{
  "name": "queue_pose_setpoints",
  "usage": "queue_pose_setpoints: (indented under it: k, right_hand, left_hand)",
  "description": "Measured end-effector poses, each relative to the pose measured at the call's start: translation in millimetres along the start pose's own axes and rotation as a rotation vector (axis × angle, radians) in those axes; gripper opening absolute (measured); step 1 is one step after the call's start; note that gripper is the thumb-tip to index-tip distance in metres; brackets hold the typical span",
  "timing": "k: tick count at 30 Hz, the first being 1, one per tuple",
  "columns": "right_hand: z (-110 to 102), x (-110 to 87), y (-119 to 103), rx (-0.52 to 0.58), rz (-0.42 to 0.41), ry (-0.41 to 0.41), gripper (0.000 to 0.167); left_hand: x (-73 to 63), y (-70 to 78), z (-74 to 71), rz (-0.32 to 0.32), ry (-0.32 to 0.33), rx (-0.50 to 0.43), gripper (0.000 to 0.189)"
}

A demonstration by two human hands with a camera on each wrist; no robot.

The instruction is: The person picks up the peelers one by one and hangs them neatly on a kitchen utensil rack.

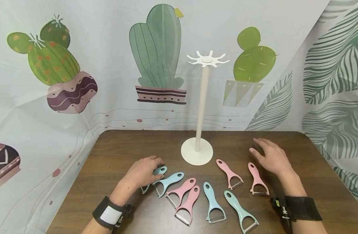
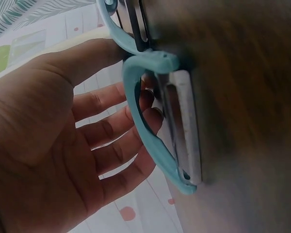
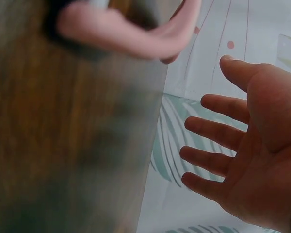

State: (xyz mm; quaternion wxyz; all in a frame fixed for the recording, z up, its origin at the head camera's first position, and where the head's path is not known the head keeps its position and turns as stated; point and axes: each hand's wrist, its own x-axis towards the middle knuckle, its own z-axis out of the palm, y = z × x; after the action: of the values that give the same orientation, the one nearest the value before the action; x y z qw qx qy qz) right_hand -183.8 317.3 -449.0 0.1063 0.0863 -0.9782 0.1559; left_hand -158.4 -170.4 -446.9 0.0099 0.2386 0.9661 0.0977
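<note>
My left hand [image 2: 53,141] fills the left side of this view, palm facing the camera, fingers [image 2: 106,128] loosely bent toward a light blue peeler [image 2: 153,121]. My fingertips reach its curved frame; whether they actually grip it I cannot tell. The peeler's pale blade [image 2: 186,126] lies against the dark wooden table [image 2: 252,121]. A second blue peeler [image 2: 117,24] sits just above, touching the first.

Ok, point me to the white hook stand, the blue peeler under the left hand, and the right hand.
white hook stand [image 1: 201,107], head view, midway up its pole.
blue peeler [image 1: 161,170], head view, on the handle end showing past the fingers.
left hand [image 1: 142,172], head view, back of the hand.
right hand [image 1: 272,158], head view, back of the hand.
</note>
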Motion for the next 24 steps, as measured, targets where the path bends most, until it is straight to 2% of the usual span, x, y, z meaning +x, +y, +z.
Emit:
queue_pose_setpoints:
  k: [5,12,20,24]
  right_hand:
    - [0,0.0,-6,0.005,-0.014,0.0,0.056]
    - [0,0.7,-11,0.007,-0.051,0.027,0.054]
    - [2,2.1,-19,0.02,-0.046,0.006,0.057]
    - [3,3.1,-26,0.025,-0.069,-0.001,0.058]
  left_hand:
    - [0.4,-0.9,0.6,0.005,0.003,-0.042,0.04]
    - [0.8,-0.2,-1.0,-0.003,0.011,-0.05,0.033]
    - [0.5,1.0,-3.3,0.001,0.019,-0.061,0.031]
    - [0.9,0.4,-5.6,-0.004,0.03,-0.088,0.031]
